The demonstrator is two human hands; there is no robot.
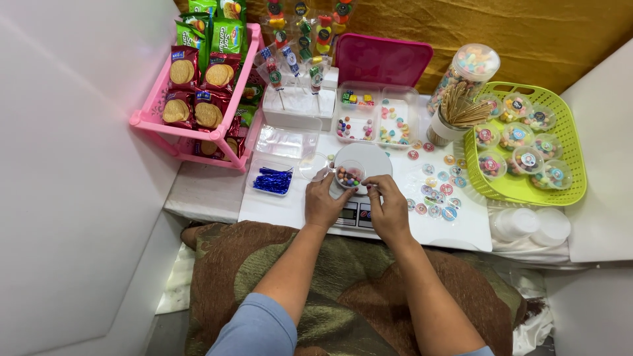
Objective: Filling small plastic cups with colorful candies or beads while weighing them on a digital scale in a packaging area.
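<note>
Clear round candy cup [349, 175] upright, mouth up, between both hands.

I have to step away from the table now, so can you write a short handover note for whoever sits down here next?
Left hand: resting on the scale's left edge, fingertips at the small clear cup.
Right hand: at the scale's right front edge, fingers pinched; I cannot tell if it holds a candy.
Cup: on the scale's round plate, partly filled with coloured candies. A loose clear lid lies just left of it.
Done: several lidded, filled cups sit in the green basket.
Left: this cup is unlidded. Candies wait in the clear divided tray; round stickers lie right of the scale.
</note>
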